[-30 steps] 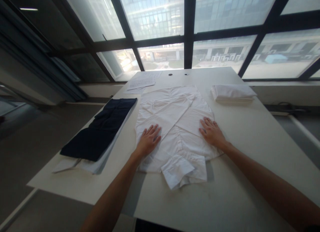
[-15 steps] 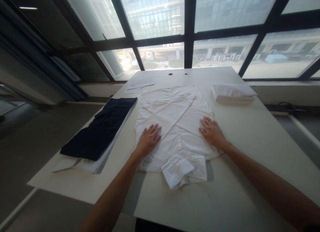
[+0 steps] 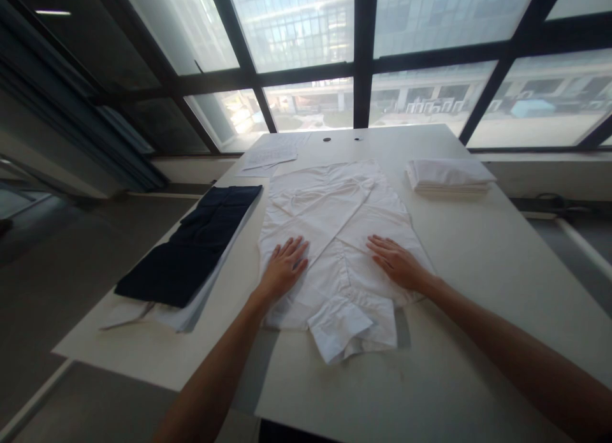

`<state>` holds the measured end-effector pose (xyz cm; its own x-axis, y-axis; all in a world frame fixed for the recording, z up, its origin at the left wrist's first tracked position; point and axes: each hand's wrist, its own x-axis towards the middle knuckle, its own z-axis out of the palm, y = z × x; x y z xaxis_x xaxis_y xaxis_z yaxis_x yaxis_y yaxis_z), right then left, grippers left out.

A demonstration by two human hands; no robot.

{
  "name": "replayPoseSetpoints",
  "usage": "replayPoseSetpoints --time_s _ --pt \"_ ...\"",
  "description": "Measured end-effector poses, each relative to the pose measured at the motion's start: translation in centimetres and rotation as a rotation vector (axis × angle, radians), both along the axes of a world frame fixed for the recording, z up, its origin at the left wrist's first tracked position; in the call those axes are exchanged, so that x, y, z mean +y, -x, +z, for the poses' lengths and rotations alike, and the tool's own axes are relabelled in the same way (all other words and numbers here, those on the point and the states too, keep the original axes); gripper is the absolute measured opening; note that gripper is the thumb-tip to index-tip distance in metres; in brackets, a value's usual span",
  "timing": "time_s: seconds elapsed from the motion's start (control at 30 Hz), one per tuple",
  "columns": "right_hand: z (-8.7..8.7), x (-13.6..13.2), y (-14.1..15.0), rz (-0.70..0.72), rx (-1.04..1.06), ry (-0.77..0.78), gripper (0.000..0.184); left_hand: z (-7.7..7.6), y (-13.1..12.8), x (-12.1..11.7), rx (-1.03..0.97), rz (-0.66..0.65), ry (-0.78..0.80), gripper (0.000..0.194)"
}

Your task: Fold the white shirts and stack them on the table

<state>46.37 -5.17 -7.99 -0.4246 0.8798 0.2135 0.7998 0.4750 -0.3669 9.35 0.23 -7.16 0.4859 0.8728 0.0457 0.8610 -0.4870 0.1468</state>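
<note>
A white shirt (image 3: 329, 207) lies spread on the white table, its sleeves folded across the body and both cuffs (image 3: 342, 325) lying at the near edge. My left hand (image 3: 284, 264) rests flat on the shirt's left side, fingers outstretched. On the right side of the same cloth, my right hand (image 3: 394, 261) lies palm down with its fingers extended toward the middle. Neither hand grips anything. Light wrinkles run through the fabric between them.
Dark navy folded cloth (image 3: 191, 252) lies over white material along the table's left edge. A stack of folded white cloth (image 3: 449, 175) sits at the right. Paper sheets (image 3: 270, 155) lie at the far left, before large windows (image 3: 306, 105).
My right hand has slid inward, to the left, across the shirt. My left hand stays where it was.
</note>
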Motion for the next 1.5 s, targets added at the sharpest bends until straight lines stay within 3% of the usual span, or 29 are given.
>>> replayPoseSetpoints --time_s 0.13,0.2,0.4,0.63,0.7,0.77,0.9,1.07,1.27,1.5 --pt "-0.5 0.3 -0.7 -0.321 -0.135 -0.043 0.052 -0.1 0.1 0.1 0.002 -0.002 0.000 0.054" --pt "-0.8 0.5 -1.0 -0.370 -0.216 -0.018 0.055 0.0 0.0 0.1 0.004 -0.003 -0.003 0.054" --pt "-0.7 0.6 -1.2 -0.270 -0.268 0.029 0.058 0.3 -0.2 -0.2 0.013 -0.001 -0.005 0.054" --pt "-0.1 -0.2 -0.2 0.111 0.003 0.068 0.052 0.3 -0.2 -0.2 0.006 0.005 0.000 0.053" --pt "0.1 0.0 -0.3 0.087 0.101 0.045 0.052 0.2 -0.1 -0.1 0.002 0.000 0.000 0.054" --pt "0.1 0.5 -0.6 -0.027 0.132 -0.015 0.053 0.1 -0.1 0.0 0.002 -0.005 -0.005 0.054" --pt "-0.5 1.2 -1.4 -0.165 -0.021 -0.029 0.055 -0.1 0.0 0.1 0.012 -0.006 -0.016 0.053" --pt "-0.9 1.2 -1.3 -0.157 -0.193 0.017 0.057 0.1 -0.4 -0.6 0.036 -0.019 -0.035 0.054" --pt "-0.4 1.1 -1.1 -0.157 -0.212 0.028 0.057 0.3 -1.3 -1.5 0.029 -0.225 0.018 0.056" --pt "-0.3 1.1 -1.2 -0.158 -0.185 0.025 0.057 0.6 -1.0 -0.9 0.012 -0.194 0.084 0.057"
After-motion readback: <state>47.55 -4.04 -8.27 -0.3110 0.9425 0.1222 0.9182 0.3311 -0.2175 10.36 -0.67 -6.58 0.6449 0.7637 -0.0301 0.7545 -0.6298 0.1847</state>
